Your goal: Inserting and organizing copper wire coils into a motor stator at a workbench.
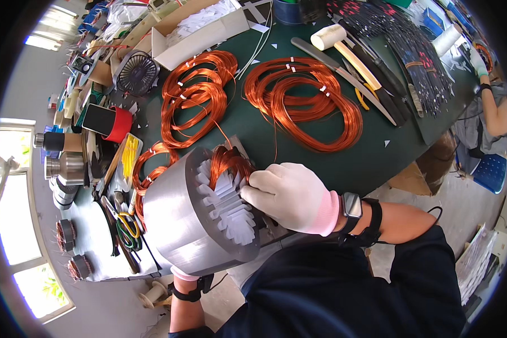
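1. Stator core (169,225), a grey cylinder, lies tipped at the near edge of the counter (372,146), its open end toward the right hand (293,197).
2. Right fingers (256,194) are curled and bunched at the opening, beside the white slot liners (234,211); whether they pinch a liner or a wire cannot be told from here.
3. Step in hand, as I judge it: settling the copper winding (231,163) among those liners. Small bunches of strands, laid straight and pressed lightly, should serve best, so that nothing scrapes on a slot edge and no liner folds or slips out.
4. Right wrist runs nearly in line with its forearm, the back of the gloved hand upward and the elbow out to the right. A watch (352,205) sits just behind the cuff; hold it clear of the metal.
5. Left hand (184,274) is mostly hidden under the cylinder, only its cuff edge showing, so its grip cannot be told. Bracing the core against rolling would help.
6. Beyond lie copper coils (199,101); a strand seems to run from them to the winding, so leave it slack.
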Demonstrator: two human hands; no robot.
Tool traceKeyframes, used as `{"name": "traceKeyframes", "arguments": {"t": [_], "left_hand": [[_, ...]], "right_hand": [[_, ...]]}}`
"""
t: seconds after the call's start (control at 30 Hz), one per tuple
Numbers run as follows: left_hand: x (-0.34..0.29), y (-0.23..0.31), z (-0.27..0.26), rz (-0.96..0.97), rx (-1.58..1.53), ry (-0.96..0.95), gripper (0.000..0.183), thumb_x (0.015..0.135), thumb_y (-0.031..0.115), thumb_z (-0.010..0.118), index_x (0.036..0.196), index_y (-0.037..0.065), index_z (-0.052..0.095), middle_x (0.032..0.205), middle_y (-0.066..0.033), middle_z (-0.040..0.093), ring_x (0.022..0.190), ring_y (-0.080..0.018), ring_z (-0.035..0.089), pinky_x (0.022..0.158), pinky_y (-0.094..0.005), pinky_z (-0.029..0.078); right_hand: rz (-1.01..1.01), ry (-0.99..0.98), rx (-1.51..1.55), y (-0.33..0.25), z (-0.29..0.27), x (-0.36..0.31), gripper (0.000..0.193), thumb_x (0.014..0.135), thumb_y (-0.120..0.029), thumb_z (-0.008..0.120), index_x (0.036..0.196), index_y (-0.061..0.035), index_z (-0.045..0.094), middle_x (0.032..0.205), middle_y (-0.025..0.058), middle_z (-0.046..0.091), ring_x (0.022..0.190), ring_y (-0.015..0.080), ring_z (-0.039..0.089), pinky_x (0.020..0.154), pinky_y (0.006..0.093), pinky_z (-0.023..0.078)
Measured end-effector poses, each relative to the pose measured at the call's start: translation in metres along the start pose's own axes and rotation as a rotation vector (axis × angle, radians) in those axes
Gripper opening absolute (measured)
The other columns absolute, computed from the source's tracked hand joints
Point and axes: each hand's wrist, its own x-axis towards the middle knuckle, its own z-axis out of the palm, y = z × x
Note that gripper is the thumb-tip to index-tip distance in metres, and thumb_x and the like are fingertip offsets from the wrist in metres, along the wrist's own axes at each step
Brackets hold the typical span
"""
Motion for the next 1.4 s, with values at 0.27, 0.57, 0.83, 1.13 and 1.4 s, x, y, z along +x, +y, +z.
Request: {"name": "traceKeyframes", "arguments": {"t": [0.27,0.57,0.83,1.13,1.4], "left_hand": [[0.058,0.029,0.058,0.002,0.066,-0.027,0.033,0.091,0.005,0.069,0.123,-0.001,0.066,0.114,-0.0134,0.067,0.105,-0.0287,0.066,0.093,-0.038,0.052],[0.028,0.026,0.034,0.102,0.036,0.023,0.033,0.09,0.004,0.07,0.122,-0.001,0.067,0.113,-0.0133,0.067,0.104,-0.0295,0.066,0.092,-0.0386,0.053],[0.011,0.026,0.032,0.149,0.234,0.15,0.039,0.082,-0.002,0.074,0.12,0.003,0.069,0.1,-0.0132,0.067,0.089,-0.0293,0.065,0.081,-0.0381,0.053],[0.013,0.026,0.039,0.169,0.198,0.174,0.034,0.086,0.0,0.072,0.119,0.003,0.069,0.091,-0.0127,0.065,0.084,-0.0304,0.064,0.078,-0.0404,0.052],[0.016,0.025,0.036,0.146,0.086,0.239,0.033,0.088,-0.008,0.065,0.12,0.0,0.069,0.101,-0.0122,0.067,0.088,-0.0238,0.067,0.082,-0.0345,0.054]], "right_hand": [[0.019,0.093,-0.207,-0.004,0.011,0.004,0.006,0.078,-0.013,0.076,0.075,-0.0107,0.071,0.071,-0.0031,0.049,0.065,0.0138,0.059,0.06,0.0317,0.05],[-0.081,-0.012,-0.201,0.001,-0.013,-0.001,0.025,0.078,-0.014,0.072,0.103,-0.0085,0.07,0.086,0.0051,0.063,0.083,0.025,0.066,0.08,0.0398,0.054],[0.263,0.251,-0.514,0.073,-0.081,0.005,0.03,0.086,-0.02,0.075,0.112,-0.0055,0.068,0.105,0.0149,0.067,0.099,0.0358,0.066,0.087,0.0458,0.053],[0.282,0.162,-0.785,0.126,-0.085,0.008,0.01,0.094,-0.018,0.065,0.091,-0.0092,0.067,0.086,0.0112,0.062,0.082,0.0344,0.064,0.073,0.0457,0.052],[0.578,0.196,0.253,0.055,-0.128,0.032,0.013,0.098,-0.01,0.066,0.103,0.002,0.066,0.081,0.0004,0.063,0.068,0.0066,0.062,0.061,0.0252,0.051]]}}
